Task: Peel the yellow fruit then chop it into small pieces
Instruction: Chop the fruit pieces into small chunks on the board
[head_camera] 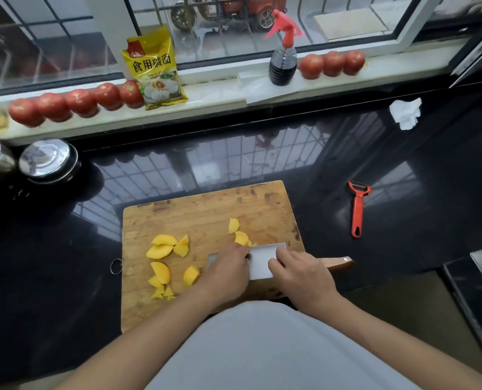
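**Inspector:** Where is the fruit?

**Assistant:** Peeled and cut. The yellow pieces lie on the board: one cluster at left, smaller bits near the front-left, one chunk just left of the left hand, and two or three pieces at the cleaver's far edge.

**Inspector:** The cleaver?

**Assistant:** The cleaver lies across the board's right side, blade broad face up or steeply tilted; which of the two I cannot tell. Its wooden handle projects right, past the board's edge.

**Inspector:** Hands?

**Assistant:** The left hand lies over the blade's left part, fingers bent down at the far edge beside the fruit there. Whether they pinch a piece is hidden. The right hand rests on the blade near the handle, fingers curled over it. A firm grip cannot be confirmed.

**Inspector:** Surroundings?

**Assistant:** Black counter. A red peeler lies well right of the board. Tomatoes, a yellow packet and a spray bottle stand on the sill. A steel lid sits at far left, a crumpled tissue at far right.
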A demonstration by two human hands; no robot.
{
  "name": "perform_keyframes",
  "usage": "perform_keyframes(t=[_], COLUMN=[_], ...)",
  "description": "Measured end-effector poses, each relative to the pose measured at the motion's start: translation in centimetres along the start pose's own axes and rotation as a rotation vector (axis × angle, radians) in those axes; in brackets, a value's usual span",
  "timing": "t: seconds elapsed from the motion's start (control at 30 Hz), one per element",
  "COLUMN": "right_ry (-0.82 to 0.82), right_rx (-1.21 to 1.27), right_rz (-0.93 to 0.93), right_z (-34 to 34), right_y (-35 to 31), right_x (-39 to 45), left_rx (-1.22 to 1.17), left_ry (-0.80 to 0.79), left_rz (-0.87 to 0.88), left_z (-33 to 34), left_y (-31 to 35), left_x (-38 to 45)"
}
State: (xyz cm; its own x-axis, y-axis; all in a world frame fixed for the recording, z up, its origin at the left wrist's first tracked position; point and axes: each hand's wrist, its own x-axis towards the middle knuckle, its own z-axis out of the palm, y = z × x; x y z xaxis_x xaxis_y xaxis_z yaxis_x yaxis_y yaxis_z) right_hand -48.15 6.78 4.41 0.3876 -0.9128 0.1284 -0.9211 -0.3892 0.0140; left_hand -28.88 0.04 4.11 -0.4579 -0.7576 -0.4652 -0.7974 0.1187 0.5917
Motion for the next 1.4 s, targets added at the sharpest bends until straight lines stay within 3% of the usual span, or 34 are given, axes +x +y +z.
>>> perform_keyframes(t=[0.2,0.3,0.4,0.5,0.57,0.77,1.03,1.13,1.3,1.4], right_ry=[-0.030,-0.142,-0.344,-0.512,-0.577,-0.552,-0.369,-0.333,-0.279,-0.254], right_rx=[0.034,0.164,0.321,0.433,0.462,0.493,0.478,0.514,0.579,0.619], right_rz=[-0.033,0.010,0.173,0.199,0.180,0.268,0.504,0.528,0.503,0.461], right_z=[-1.3,-2.2,-2.9,-2.8,-2.0,-0.4,-0.9,-1.2,-1.5,-1.5], right_y=[-0.2,-0.6,-0.9,-1.6,-2.5,-4.4,0.1,1.0,-0.1,-1.2], right_x=[0.0,-0.5,-0.9,0.5,1.8,3.4,2.6,2.8,2.7,2.2], left_rx=[-0.070,-0.309,-0.570,-0.560,-0.378,-0.012,-0.015,-0.153,-0.693,-0.809], left_ry=[0.043,0.248,0.467,0.620,0.585,0.182,0.132,0.169,0.282,0.201], left_rz=[-0.103,-0.138,-0.212,-0.308,-0.394,-0.449,-0.396,-0.431,-0.562,-0.564], left_z=[-1.4,-4.5,-8.6,-11.1,-11.1,-6.0,-2.2,-1.4,0.2,1.1], left_y=[-0.3,0.1,-1.2,-4.5,-6.6,-9.1,-8.4,-8.6,-6.0,-4.9], left_x=[1.8,1.5,0.2,-2.7,-4.6,-6.4,-3.7,-2.8,-0.8,0.0])
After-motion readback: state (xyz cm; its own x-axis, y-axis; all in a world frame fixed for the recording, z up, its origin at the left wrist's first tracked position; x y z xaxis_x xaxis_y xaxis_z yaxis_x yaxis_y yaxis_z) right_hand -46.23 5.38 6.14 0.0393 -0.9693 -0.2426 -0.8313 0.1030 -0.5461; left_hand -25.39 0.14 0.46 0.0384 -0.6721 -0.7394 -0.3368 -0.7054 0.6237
